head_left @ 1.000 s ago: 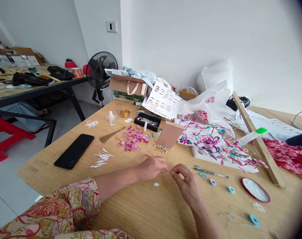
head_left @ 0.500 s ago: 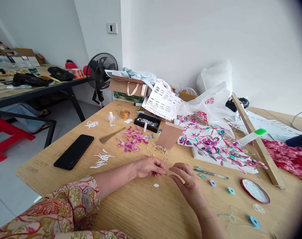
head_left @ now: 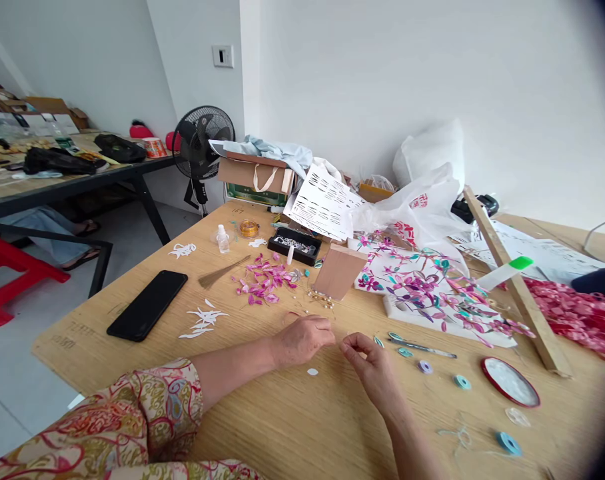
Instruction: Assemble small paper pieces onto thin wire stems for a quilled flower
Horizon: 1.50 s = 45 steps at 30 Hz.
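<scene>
My left hand (head_left: pixel 305 341) is closed, its fingers curled down and the fingertips pointing right. A thin pinkish strand (head_left: pixel 288 315) curves up behind it, but what the fingers hold is too fine to make out. Just to the right, a small gap away, my right hand (head_left: pixel 370 365) pinches thumb and forefinger together on something too small to name. On the table below and between the hands lies a small white oval piece (head_left: pixel 312 372). Small green leaf pieces (head_left: pixel 405 352) and tweezers (head_left: pixel 427 348) lie to the right of my right hand.
Pink petals (head_left: pixel 262 277), white slivers (head_left: pixel 202 321) and a black phone (head_left: pixel 147 305) lie to the left. Behind the hands stands a wooden block (head_left: pixel 338 272). Finished-looking flower sprays (head_left: pixel 427 287) cover a white board. Thread spools (head_left: pixel 462 382) and a red-rimmed dish (head_left: pixel 510 381) sit right.
My left hand has turned so its back faces up more. My right hand's thumb and forefinger, spread apart before, have closed and moved slightly down. A green leaf piece beside it has come into view.
</scene>
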{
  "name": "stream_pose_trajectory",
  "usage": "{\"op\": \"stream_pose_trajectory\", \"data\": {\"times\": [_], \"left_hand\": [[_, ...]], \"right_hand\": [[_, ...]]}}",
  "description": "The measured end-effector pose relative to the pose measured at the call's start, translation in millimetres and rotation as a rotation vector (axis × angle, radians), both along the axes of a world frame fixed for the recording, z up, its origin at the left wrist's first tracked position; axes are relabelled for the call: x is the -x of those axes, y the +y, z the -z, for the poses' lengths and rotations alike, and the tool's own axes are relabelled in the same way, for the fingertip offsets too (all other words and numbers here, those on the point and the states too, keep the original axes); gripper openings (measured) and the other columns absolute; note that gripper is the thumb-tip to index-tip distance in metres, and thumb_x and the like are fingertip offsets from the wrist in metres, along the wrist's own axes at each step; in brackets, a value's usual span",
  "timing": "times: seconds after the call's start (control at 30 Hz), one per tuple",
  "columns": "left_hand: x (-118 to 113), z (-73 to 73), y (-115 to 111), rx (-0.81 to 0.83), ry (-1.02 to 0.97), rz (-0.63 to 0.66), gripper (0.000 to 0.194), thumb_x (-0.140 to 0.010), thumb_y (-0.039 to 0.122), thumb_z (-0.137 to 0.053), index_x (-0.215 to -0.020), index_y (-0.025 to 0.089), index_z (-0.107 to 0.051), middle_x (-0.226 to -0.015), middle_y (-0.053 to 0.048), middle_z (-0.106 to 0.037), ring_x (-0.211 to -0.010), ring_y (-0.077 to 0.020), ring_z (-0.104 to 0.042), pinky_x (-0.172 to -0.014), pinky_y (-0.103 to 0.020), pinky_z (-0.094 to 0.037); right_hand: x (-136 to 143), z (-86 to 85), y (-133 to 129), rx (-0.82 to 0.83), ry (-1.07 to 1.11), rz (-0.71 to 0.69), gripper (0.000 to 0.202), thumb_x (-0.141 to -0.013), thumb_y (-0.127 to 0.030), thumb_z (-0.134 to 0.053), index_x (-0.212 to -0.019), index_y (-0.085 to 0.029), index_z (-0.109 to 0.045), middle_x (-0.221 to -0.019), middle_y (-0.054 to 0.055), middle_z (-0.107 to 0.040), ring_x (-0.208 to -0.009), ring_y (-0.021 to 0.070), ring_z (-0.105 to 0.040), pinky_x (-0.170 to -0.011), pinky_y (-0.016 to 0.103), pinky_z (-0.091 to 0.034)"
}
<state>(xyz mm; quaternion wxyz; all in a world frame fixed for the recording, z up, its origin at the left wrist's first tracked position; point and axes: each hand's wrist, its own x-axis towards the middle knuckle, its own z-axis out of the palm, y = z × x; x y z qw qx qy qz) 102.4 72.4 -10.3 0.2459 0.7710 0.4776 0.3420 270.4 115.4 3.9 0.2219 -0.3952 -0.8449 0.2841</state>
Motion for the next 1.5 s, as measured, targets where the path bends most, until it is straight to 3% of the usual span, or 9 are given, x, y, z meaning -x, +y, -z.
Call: {"op": "stream_pose_trajectory", "data": {"times": [0.07,0.13,0.23,0.3,0.4,0.67,1.33,1.43,1.5], "left_hand": [[-0.4,1.5,1.3,0.125,-0.184,-0.061,0.015,-0.077,0.015,-0.047,-0.07,0.013,-0.061,-0.07,-0.002,-0.053,-0.07,-0.0113,-0.047,-0.068,-0.023,-0.034],[0.3,2.9,2.9,0.386,-0.494,-0.094,0.01,-0.071,0.019,-0.057,-0.064,0.012,-0.06,-0.063,0.001,-0.052,-0.063,-0.0091,-0.045,-0.062,-0.022,-0.033],[3.5,3.5,4.2,0.793,-0.89,-0.006,0.018,-0.06,0.028,-0.068,-0.062,0.011,-0.06,-0.054,0.004,-0.049,-0.052,-0.0058,-0.04,-0.053,-0.02,-0.028],[6.1,3.1,4.2,0.936,-1.024,0.072,0.024,-0.054,0.029,-0.072,-0.063,0.01,-0.06,-0.05,0.004,-0.049,-0.049,-0.0045,-0.04,-0.052,-0.021,-0.026],[8.5,3.3,4.3,1.022,-1.098,0.133,0.024,-0.052,0.027,-0.074,-0.064,0.01,-0.061,-0.048,0.004,-0.05,-0.047,-0.0041,-0.041,-0.052,-0.021,-0.026],[6.6,6.1,3.8,0.992,-1.11,0.152,0.021,-0.052,0.023,-0.074,-0.063,0.01,-0.062,-0.054,0.003,-0.054,-0.048,-0.0035,-0.042,-0.051,-0.021,-0.025],[7.2,7.9,4.2,1.003,-1.072,0.121,0.025,-0.05,0.027,-0.074,-0.064,0.011,-0.062,-0.056,0.002,-0.053,-0.05,-0.004,-0.04,-0.053,-0.021,-0.026],[4.9,6.6,3.8,0.932,-0.989,0.076,0.025,-0.053,0.03,-0.072,-0.064,0.011,-0.061,-0.058,0.002,-0.052,-0.052,-0.0049,-0.04,-0.053,-0.021,-0.027],[3.1,4.3,3.1,0.737,-0.815,0.017,0.02,-0.061,0.03,-0.067,-0.064,0.012,-0.06,-0.058,0.002,-0.051,-0.055,-0.0068,-0.042,-0.055,-0.021,-0.03]], "right_hand": [[-3.2,-1.1,2.3,-0.019,0.016,-0.01,0.015,-0.079,-0.029,-0.045,-0.069,-0.018,-0.051,-0.063,0.001,-0.056,-0.061,0.0153,-0.053,-0.056,0.026,-0.042],[-7.1,-3.8,4.1,-0.093,0.04,-0.06,0.01,-0.076,-0.028,-0.05,-0.082,-0.019,-0.052,-0.073,0.002,-0.058,-0.07,0.017,-0.054,-0.063,0.029,-0.044],[-10.3,-7.9,4.5,-0.261,0.049,-0.188,0.016,-0.077,-0.021,-0.052,-0.093,-0.022,-0.052,-0.084,0.005,-0.057,-0.079,0.0183,-0.053,-0.067,0.031,-0.044],[-9.6,-9.5,3.5,-0.338,0.028,-0.245,0.016,-0.078,-0.017,-0.05,-0.092,-0.024,-0.054,-0.084,0.005,-0.056,-0.08,0.0182,-0.053,-0.067,0.031,-0.043],[-6.8,-10.6,1.5,-0.38,0.012,-0.266,0.014,-0.08,-0.015,-0.048,-0.088,-0.024,-0.056,-0.08,0.004,-0.056,-0.076,0.0172,-0.052,-0.063,0.03,-0.043],[-6.8,-11.4,1.3,-0.35,0.035,-0.274,0.016,-0.082,-0.017,-0.046,-0.074,-0.021,-0.059,-0.072,0.004,-0.058,-0.068,0.0157,-0.053,-0.059,0.028,-0.042],[-6.2,-15.4,-0.9,-0.346,0.018,-0.28,0.014,-0.081,-0.02,-0.047,-0.078,-0.021,-0.061,-0.073,0.005,-0.059,-0.069,0.0166,-0.053,-0.059,0.028,-0.042],[-3.6,-15.6,-2.6,-0.272,0.048,-0.252,0.016,-0.081,-0.021,-0.046,-0.073,-0.021,-0.06,-0.071,0.005,-0.059,-0.068,0.0164,-0.052,-0.06,0.028,-0.041],[-0.9,-14.1,-4.2,-0.15,0.094,-0.162,0.017,-0.079,-0.024,-0.049,-0.065,-0.02,-0.058,-0.066,0.003,-0.057,-0.064,0.0159,-0.051,-0.059,0.028,-0.039]]}}
